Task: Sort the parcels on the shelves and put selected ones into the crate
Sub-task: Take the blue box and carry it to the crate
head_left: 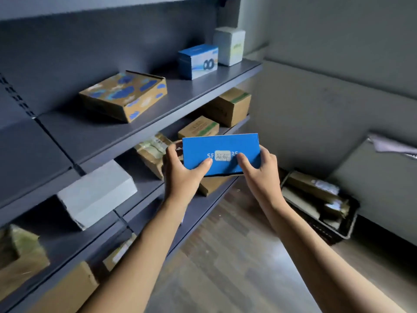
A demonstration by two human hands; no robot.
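Just in front of the shelves (pixel 90 132) I see the left hand (pixel 182 175) gripping the blue parcel (pixel 221 146), thumb on its face, fingers curled behind. The right hand (pixel 262 177) pinches the other end likewise. Right of the shelves, the crate (pixel 352 224) holds cardboard parcels (pixel 311 188).

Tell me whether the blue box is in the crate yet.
No: the left hand and right hand hold the blue box up in the air, apart from the crate.
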